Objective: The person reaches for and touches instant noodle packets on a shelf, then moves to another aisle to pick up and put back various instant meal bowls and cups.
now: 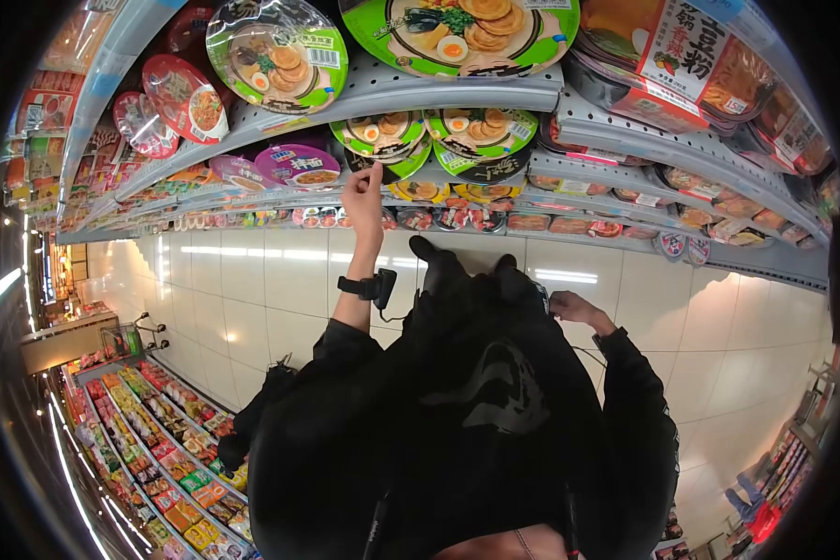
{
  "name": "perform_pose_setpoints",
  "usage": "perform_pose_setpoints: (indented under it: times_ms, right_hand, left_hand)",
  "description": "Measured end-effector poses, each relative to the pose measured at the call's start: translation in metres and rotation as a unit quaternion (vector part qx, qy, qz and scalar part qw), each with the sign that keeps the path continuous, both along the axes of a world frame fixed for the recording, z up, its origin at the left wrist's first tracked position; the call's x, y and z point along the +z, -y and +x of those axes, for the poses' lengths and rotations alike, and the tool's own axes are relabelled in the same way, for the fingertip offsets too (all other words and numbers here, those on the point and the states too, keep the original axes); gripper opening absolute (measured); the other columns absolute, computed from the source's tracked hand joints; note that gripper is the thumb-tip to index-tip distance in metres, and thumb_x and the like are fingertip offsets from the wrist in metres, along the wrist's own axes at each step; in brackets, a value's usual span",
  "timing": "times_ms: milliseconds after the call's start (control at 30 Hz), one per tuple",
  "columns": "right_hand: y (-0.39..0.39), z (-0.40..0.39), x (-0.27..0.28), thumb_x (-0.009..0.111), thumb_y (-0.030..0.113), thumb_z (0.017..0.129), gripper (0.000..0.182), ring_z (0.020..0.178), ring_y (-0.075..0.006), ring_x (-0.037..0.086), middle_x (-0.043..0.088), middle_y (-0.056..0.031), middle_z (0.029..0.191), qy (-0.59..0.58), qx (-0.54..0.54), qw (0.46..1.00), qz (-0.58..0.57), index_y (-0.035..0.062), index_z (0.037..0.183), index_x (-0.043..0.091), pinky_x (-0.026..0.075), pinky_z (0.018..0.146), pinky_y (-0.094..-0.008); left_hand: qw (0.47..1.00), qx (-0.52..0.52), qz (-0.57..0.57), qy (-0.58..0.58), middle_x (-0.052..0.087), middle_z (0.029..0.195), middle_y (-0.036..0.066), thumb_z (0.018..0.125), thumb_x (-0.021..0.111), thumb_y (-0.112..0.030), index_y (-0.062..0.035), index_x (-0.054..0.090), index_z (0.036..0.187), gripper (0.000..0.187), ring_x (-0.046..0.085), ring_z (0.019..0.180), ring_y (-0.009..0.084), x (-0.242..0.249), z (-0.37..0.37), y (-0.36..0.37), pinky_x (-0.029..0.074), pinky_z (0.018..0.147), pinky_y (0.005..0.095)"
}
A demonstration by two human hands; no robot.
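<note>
My left hand (362, 198) is raised in front of the shelves, one finger stretched up and the others curled, with nothing seen in it. Its fingertip is close to a stack of green-lidded noodle bowls (379, 133); whether they touch is unclear. A second green-lidded stack (481, 131) stands to the right, and a purple-lidded bowl (299, 166) lies left of the hand. My right hand (575, 306) is low beside my waist, fingers closed near a small pale-edged item (542, 297) that I cannot make out.
Large green-lidded bowls (278, 58) stand on the upper shelf (439, 91). Red-lidded bowls (185, 98) are farther left, boxed meals (686, 56) at the right. Tiled floor (280, 327) lies below. Behind at lower left are racks of packets (173, 457) and a cart (140, 336).
</note>
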State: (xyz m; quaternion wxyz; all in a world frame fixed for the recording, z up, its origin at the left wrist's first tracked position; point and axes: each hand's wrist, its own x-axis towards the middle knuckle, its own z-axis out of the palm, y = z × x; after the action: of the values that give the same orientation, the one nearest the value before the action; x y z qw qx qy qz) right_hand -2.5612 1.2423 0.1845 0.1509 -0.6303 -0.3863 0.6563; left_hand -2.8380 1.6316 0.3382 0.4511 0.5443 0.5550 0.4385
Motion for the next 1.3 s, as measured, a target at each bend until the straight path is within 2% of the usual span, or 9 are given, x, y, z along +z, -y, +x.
perform_pose_setpoints:
  times_ms: [167,533,633,733,833,867,1000,1133,1300]
  right_hand:
    - [-0.002,-0.005,0.021,0.059,0.015,0.095,0.017,0.077,-0.0134,0.060,0.062,-0.0040,0.085,-0.068,-0.066,0.995,0.029,-0.0009,0.101,0.060,0.052,0.073,-0.0309]
    - [0.000,0.006,0.030,0.062,0.016,0.096,0.021,0.084,-0.0128,0.060,0.064,-0.0033,0.089,-0.068,-0.002,0.991,0.112,0.0005,0.110,0.060,0.051,0.077,-0.0307]
    - [0.006,-0.005,0.012,0.060,0.017,0.096,0.021,0.079,-0.0195,0.063,0.067,-0.0102,0.087,-0.033,-0.012,0.999,0.034,-0.0026,0.102,0.063,0.051,0.075,-0.0349]
    - [0.005,-0.027,-0.012,0.050,0.022,0.095,0.033,0.082,-0.0492,0.060,0.061,-0.0323,0.085,0.138,-0.060,0.981,0.125,-0.0073,0.085,0.062,0.049,0.075,-0.0494]
    - [-0.009,-0.038,-0.032,0.053,0.019,0.093,0.030,0.076,-0.0423,0.064,0.064,-0.0281,0.080,0.222,-0.105,0.950,0.191,-0.0078,0.085,0.063,0.050,0.072,-0.0466]
    - [-0.022,-0.032,-0.024,0.055,0.017,0.093,0.026,0.075,-0.0321,0.066,0.068,-0.0177,0.081,0.071,-0.190,0.979,-0.024,-0.0068,0.093,0.065,0.053,0.070,-0.0416]
    - [-0.036,-0.031,0.007,0.059,0.015,0.093,0.034,0.086,-0.0259,0.066,0.069,-0.0081,0.106,-0.282,-0.375,0.883,-0.019,-0.0017,0.123,0.057,0.055,0.078,-0.0364]
    - [-0.037,-0.057,-0.057,0.058,0.015,0.095,0.031,0.089,-0.0278,0.066,0.069,-0.0089,0.105,-0.031,-0.214,0.942,0.255,-0.0023,0.121,0.058,0.053,0.083,-0.0400]
    - [-0.060,-0.039,-0.038,0.058,0.014,0.095,0.027,0.090,-0.0287,0.066,0.069,-0.0111,0.102,-0.006,-0.159,0.976,0.148,-0.0017,0.117,0.059,0.052,0.083,-0.0398]
  left_hand:
    - [0.998,0.024,-0.049,0.040,0.053,0.066,-0.005,0.091,0.074,-0.027,0.0015,0.067,0.104,0.032,0.043,0.056,0.0026,0.014,0.001,0.022,0.032,0.050,0.0221]
    - [0.996,-0.053,-0.025,-0.065,0.065,0.065,0.002,0.091,0.074,-0.032,0.0050,0.067,0.101,0.039,0.047,0.048,0.0032,0.026,0.000,-0.020,0.034,0.043,0.0222]
    - [0.996,-0.063,-0.018,-0.060,0.065,0.065,0.003,0.090,0.075,-0.032,0.0046,0.068,0.098,0.038,0.047,0.047,0.0034,0.024,-0.002,-0.025,0.036,0.041,0.0222]
    - [0.997,-0.062,-0.035,-0.038,0.065,0.064,0.002,0.089,0.076,-0.029,0.0037,0.068,0.098,0.035,0.049,0.048,0.0033,0.022,-0.003,-0.023,0.040,0.043,0.0209]
    - [0.997,-0.054,-0.043,-0.021,0.064,0.064,0.001,0.089,0.076,-0.028,0.0033,0.068,0.098,0.034,0.050,0.050,0.0032,0.022,-0.001,-0.020,0.041,0.044,0.0209]
    - [0.997,-0.052,-0.043,-0.023,0.064,0.064,0.001,0.089,0.076,-0.028,0.0033,0.068,0.098,0.034,0.050,0.050,0.0032,0.024,-0.001,-0.020,0.041,0.044,0.0209]
    - [0.996,-0.047,-0.072,-0.027,0.063,0.065,0.000,0.088,0.077,-0.027,0.0017,0.068,0.097,0.032,0.050,0.051,0.0032,0.036,0.002,-0.018,0.041,0.046,0.0208]
    - [0.996,-0.049,-0.070,-0.026,0.064,0.066,0.001,0.088,0.077,-0.028,0.0010,0.067,0.096,0.032,0.049,0.051,0.0033,0.035,0.002,-0.018,0.040,0.046,0.0200]
    - [0.994,-0.075,-0.070,-0.024,0.068,0.070,0.003,0.090,0.075,-0.028,0.0018,0.066,0.099,0.033,0.050,0.051,0.0034,0.033,-0.003,-0.027,0.036,0.045,0.0198]
